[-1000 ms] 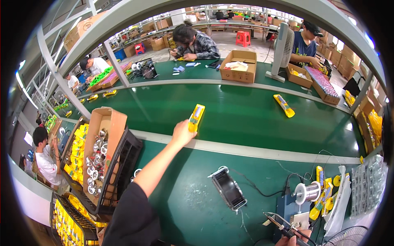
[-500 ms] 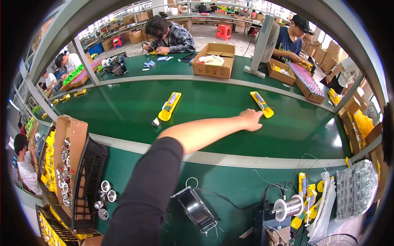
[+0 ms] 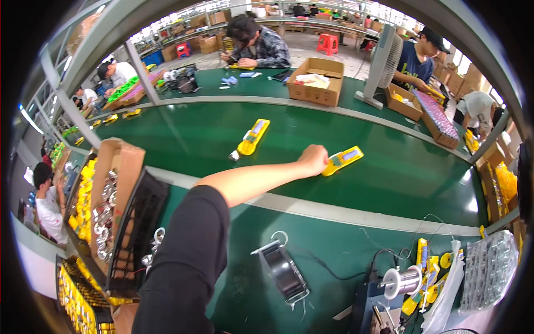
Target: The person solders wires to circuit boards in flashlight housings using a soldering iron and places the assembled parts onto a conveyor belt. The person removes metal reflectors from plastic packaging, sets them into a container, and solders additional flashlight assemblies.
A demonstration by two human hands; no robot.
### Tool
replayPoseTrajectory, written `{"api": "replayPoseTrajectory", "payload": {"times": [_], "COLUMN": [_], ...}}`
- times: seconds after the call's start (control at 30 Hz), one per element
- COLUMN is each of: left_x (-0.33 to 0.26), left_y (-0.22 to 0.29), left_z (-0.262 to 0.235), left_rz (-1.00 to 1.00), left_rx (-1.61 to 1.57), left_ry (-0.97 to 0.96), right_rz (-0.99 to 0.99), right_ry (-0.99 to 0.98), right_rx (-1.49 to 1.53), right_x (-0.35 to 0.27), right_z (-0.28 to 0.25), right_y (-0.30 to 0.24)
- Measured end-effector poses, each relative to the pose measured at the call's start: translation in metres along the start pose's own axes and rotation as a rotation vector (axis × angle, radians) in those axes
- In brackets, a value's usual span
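My left hand (image 3: 315, 160), in a dark sleeve, stretches across the green belt. Its fingers are closed on the near end of a yellow plastic casing (image 3: 347, 157), probably a flashlight half, with a bluish cylindrical cell and a small green board inside. The fingertips are partly hidden behind the hand. A second yellow casing (image 3: 255, 135) lies on the belt to the left, with a shiny reflector cup (image 3: 235, 156) at its lower end. My right hand is out of view.
A black ring-shaped fan (image 3: 285, 273) and a solder spool (image 3: 401, 282) stand on the near bench. At left are a carton of reflectors (image 3: 125, 158) and a black crate (image 3: 136, 234). Across the belt, an open carton (image 3: 314, 99) and standing fan (image 3: 381, 67) sit near two co-workers.
My left hand has closed on the right-hand casing and turned it, its far end now pointing up and right. The whole view has shifted, with the bench things appearing further right.
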State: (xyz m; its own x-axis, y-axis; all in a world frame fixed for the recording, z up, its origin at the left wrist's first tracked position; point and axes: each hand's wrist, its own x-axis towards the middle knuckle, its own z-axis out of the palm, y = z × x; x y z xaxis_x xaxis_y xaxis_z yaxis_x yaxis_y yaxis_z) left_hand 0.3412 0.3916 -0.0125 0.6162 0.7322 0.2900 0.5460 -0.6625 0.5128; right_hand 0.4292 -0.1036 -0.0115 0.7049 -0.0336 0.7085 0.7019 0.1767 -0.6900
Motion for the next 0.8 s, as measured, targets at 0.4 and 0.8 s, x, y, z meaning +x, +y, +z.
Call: {"api": "replayPoseTrajectory", "payload": {"times": [0.4, 0.8], "left_x": [-0.355, -0.492], "left_y": [0.030, 0.089], "left_z": [-0.147, -0.169], "left_rz": [-0.432, -0.496], "left_rx": [0.024, -0.285], "left_ry": [0.045, -0.028], "right_rz": [0.023, 0.239], "right_ry": [-0.387, -0.567], "right_rx": [0.078, 0.437], "right_x": [0.008, -0.040], "right_z": [0.026, 0.051], "right_y": [-0.058, -0.127]}}
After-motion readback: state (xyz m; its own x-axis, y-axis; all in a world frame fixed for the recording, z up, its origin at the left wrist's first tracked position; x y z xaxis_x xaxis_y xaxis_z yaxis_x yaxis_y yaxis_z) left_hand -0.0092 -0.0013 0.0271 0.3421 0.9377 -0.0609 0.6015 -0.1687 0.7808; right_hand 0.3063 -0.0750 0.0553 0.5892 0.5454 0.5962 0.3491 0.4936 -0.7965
